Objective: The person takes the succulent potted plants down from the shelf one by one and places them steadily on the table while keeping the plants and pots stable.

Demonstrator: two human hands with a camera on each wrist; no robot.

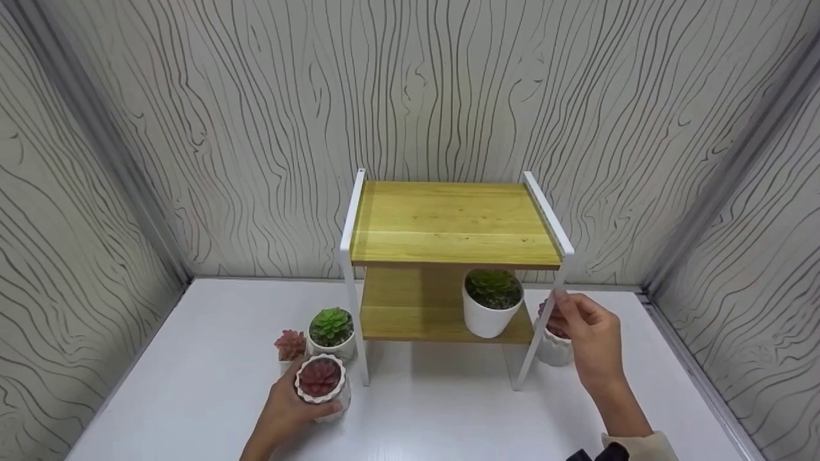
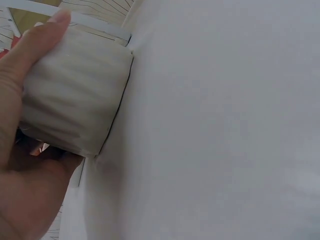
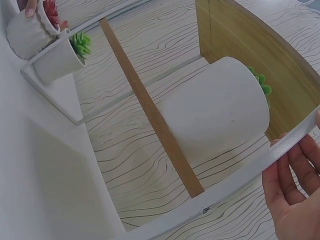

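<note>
My left hand (image 1: pixel 289 406) grips a white scalloped pot with a dark red succulent (image 1: pixel 320 376), thumb and fingers on either side of it. In the left wrist view, the pot (image 2: pixel 75 95) has its base at the white tabletop. Close behind it stand a green succulent in a white pot (image 1: pixel 331 326) and a smaller pinkish-red succulent (image 1: pixel 291 344). My right hand (image 1: pixel 592 336) holds the right front post of a two-tier shelf rack (image 1: pixel 448 224); in the right wrist view, fingers (image 3: pixel 287 175) wrap the white metal frame (image 3: pixel 240 180).
On the rack's lower board, toward the right, sits a white pot with a dark green succulent (image 1: pixel 490 314). Another potted reddish succulent (image 1: pixel 555 346) stands right of the rack, partly behind my right hand. Wood-grain patterned walls (image 1: pixel 410 89) enclose the white table (image 1: pixel 224 333).
</note>
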